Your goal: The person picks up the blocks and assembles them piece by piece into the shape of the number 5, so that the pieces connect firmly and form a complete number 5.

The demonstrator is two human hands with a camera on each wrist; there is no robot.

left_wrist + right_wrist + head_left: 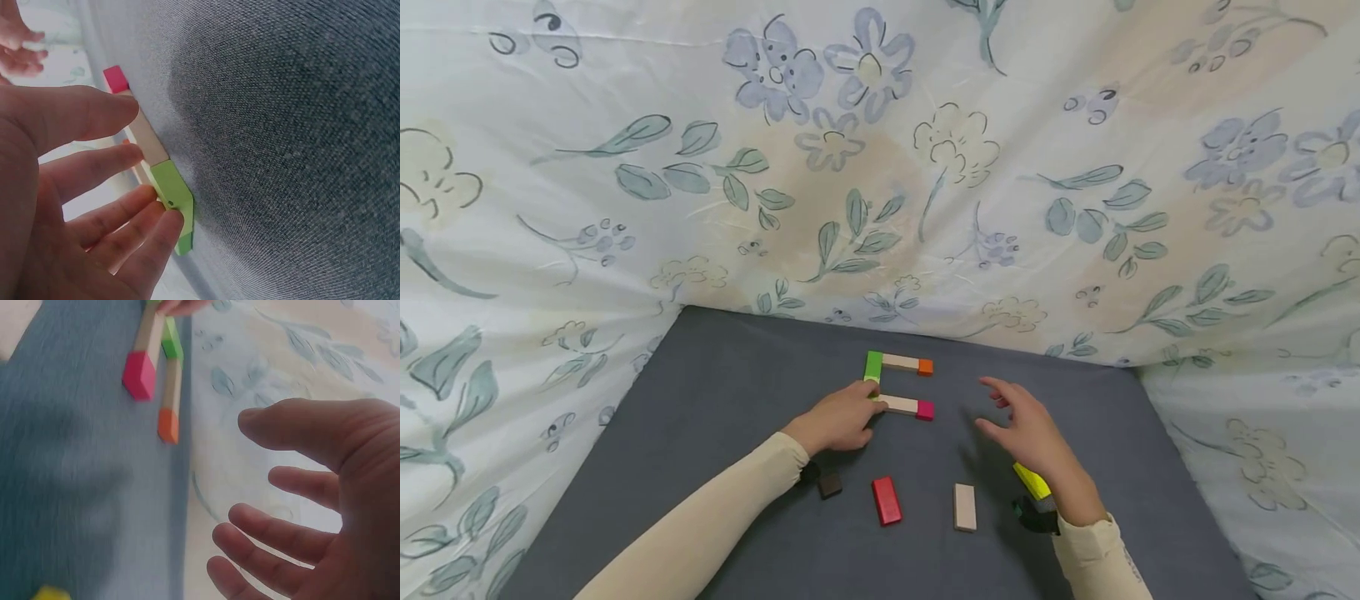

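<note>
On the grey cloth, light green blocks (pixel 172 187) and a green block (pixel 873 364) form one side of a bracket shape. Two plain wooden blocks (pixel 900 362) run off it to the right, one ending in an orange cube (pixel 926 367), the other in a pink cube (pixel 925 410). My left hand (pixel 838 417) touches the near corner, its fingertips (pixel 169 219) at the light green piece and its thumb alongside the near wooden block (pixel 145 136). To the right, my right hand (pixel 1026 429) hovers with fingers spread, holding nothing.
Nearer me lie a dark brown block (pixel 830 485), a red block (pixel 887 501) and a plain wooden block (pixel 965 507). A yellow block (pixel 1032 481) is partly hidden under my right wrist. Floral fabric (pixel 880 208) hangs behind the table's far edge.
</note>
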